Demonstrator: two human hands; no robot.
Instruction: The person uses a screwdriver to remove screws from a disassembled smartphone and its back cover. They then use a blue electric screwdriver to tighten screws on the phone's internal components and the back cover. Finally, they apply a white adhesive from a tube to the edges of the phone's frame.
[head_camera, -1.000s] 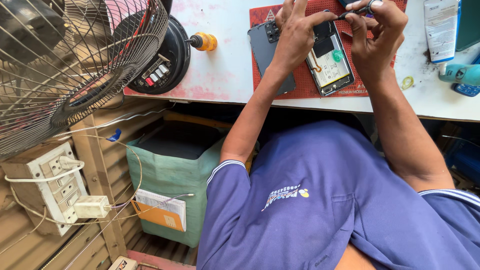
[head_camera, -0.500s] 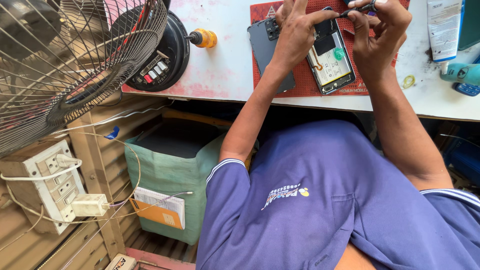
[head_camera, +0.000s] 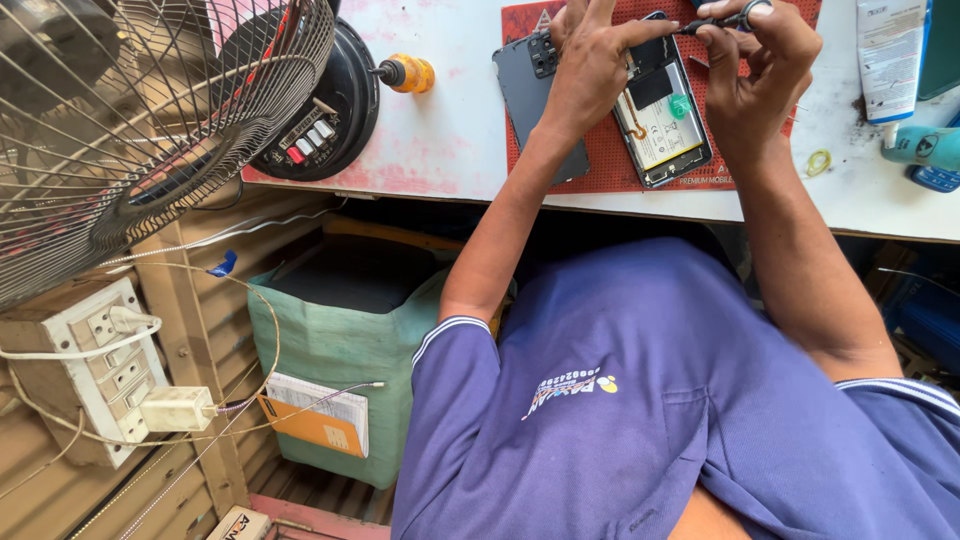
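Note:
An opened phone (head_camera: 662, 112) with its insides showing lies on a red work mat (head_camera: 610, 160) on the white table. Beside it on the left lies its dark grey back cover (head_camera: 525, 90). My left hand (head_camera: 590, 60) rests over the upper part of the phone, fingertips pressing on it. My right hand (head_camera: 755, 60) grips a small screwdriver (head_camera: 722, 20), its tip pointing at the top of the phone. Both forearms reach up from my blue shirt.
A table fan (head_camera: 130, 120) with a wire guard stands at the left on a round black base (head_camera: 320, 110). An orange-handled tool (head_camera: 405, 73) lies beside it. Tubes and a bottle (head_camera: 920, 145) sit at the right. Below hang a socket board (head_camera: 95, 360) and a green bag (head_camera: 340, 350).
The view has shifted slightly. My right hand has moved a little with the screwdriver above the phone; my left hand stays on the phone.

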